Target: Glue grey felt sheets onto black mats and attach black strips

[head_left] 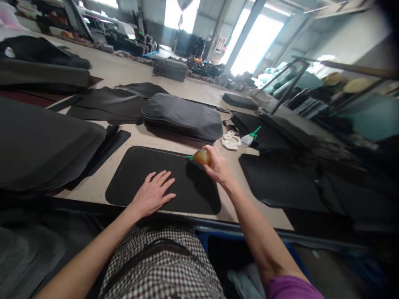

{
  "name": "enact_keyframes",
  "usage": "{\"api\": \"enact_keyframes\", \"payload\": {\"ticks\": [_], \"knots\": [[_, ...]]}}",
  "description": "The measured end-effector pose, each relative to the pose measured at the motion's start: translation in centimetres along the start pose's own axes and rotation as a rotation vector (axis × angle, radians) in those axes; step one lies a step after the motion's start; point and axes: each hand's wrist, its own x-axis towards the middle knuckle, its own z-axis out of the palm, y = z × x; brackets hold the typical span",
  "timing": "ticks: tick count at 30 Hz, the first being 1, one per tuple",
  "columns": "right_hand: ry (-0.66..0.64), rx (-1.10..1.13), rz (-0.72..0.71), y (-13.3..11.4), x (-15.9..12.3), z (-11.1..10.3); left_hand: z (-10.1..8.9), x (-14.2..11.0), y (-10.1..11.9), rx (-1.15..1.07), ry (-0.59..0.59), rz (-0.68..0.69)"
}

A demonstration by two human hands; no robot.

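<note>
A black rounded-corner panel [146,164] lies flat on the table in front of me. My left hand [156,193] rests on it with the fingers spread. In my right hand [216,164] is a squeeze bottle [203,157] of amber liquid, held tilted sideways. Its green nozzle points left, at the panel's far edge. A thin pale line runs along that edge, left of the nozzle. My right hand casts a shadow on the panel's right part.
Behind the panel stands a stack of similar dark panels [183,114]. A larger stack of black sheets [46,145] is at left. Right of my right hand are a white cloth [231,140], a white bottle with green nozzle [248,139] and more black sheets [280,180].
</note>
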Motion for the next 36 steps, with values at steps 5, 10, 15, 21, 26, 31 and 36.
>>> {"api": "enact_keyframes", "payload": {"ticks": [5,10,15,21,26,31,36], "knots": [[0.050,-0.099,0.124,4.9,-4.5,-3.0,0.4,0.1,-0.2,0.005,-0.003,0.020],[0.066,-0.115,0.164,5.9,-7.4,-4.4,0.6,0.1,-0.3,0.005,-0.005,0.027],[0.073,-0.071,0.180,5.1,-9.6,-6.4,0.7,0.1,-0.4,0.004,-0.018,0.028],[-0.012,0.077,0.175,3.5,-13.4,-10.0,0.6,0.1,-0.5,0.020,-0.027,0.043],[-0.073,0.198,0.233,1.5,-16.9,-12.4,0.6,0.1,-0.6,0.006,-0.035,0.043],[-0.090,0.285,0.324,-0.1,-19.2,-12.8,0.7,0.1,-0.6,-0.014,-0.047,0.039],[-0.064,0.427,0.383,-1.7,-19.1,-10.0,0.5,0.2,-0.7,-0.110,-0.068,0.002]]}}
